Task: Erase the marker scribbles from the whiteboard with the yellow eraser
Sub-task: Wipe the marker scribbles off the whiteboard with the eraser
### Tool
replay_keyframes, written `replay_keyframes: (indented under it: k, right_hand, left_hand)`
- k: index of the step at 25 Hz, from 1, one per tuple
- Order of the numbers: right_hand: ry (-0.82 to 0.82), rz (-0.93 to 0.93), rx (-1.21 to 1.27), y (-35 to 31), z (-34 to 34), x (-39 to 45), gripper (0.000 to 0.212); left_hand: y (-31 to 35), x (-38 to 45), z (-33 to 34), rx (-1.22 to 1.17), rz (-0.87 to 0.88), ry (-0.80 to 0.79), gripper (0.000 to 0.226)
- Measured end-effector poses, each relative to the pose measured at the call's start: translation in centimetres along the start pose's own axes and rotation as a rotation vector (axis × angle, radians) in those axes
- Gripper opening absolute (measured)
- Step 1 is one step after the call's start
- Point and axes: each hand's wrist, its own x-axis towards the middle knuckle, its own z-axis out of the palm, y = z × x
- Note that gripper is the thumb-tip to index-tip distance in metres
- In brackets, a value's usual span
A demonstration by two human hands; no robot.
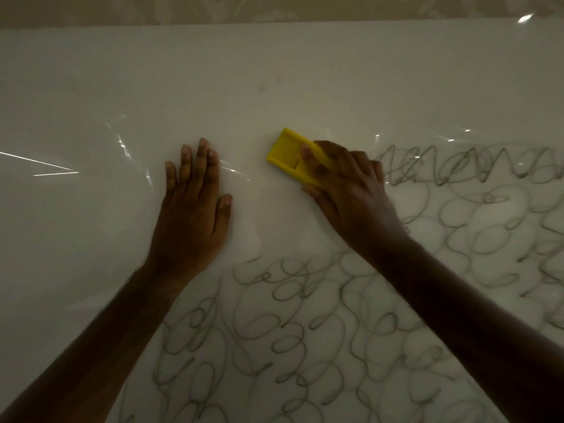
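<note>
Here the whiteboard (274,71) fills nearly the whole view, glossy, with bright glints of light on its left part and at the far right. The right hand (345,190) has its grip clamped on the yellow eraser (290,157): fingers lie over the top of the block and the thumb presses along its near edge. The eraser sits flat on the board near the middle of the scene, tilted so that its free end points far and to the left. Only that far-left half of it shows; the rest is under the hand.

The left hand (192,209) lies palm down on the board just left of the eraser, apart from it, its grip spread and holding nothing, the thumb stretched toward the right.

The marker scribbles (274,331), thin grey loops and curls, cover the near part of the board between the two forearms and run on to the right, where a zigzag row lies just right of the right hand's knuckles. The board around the left hand, under the eraser's free end and in the whole far strip is bare white. Beyond the far edge of the board a dim beige surface (274,9) shows.
</note>
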Motion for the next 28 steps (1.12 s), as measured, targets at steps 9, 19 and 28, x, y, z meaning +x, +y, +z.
replay_keyframes:
  k: [9,19,28]
  right_hand:
    - [-0.069,-0.273,-0.038,1.3,-2.1,-7.4,0.051]
    - [0.016,-0.072,-0.004,1.5,-0.3,-0.8,0.055]
    - [-0.006,-0.218,-0.083,6.0,-3.0,-5.5,0.048]
  left_hand:
    - [0.4,0.1,-0.1,-0.016,-0.027,-0.016,0.069]
    - [4.4,1.5,1.1,-0.013,0.01,-0.03,0.068]
    - [5.3,1.7,1.5,-0.027,0.001,-0.039,0.069]
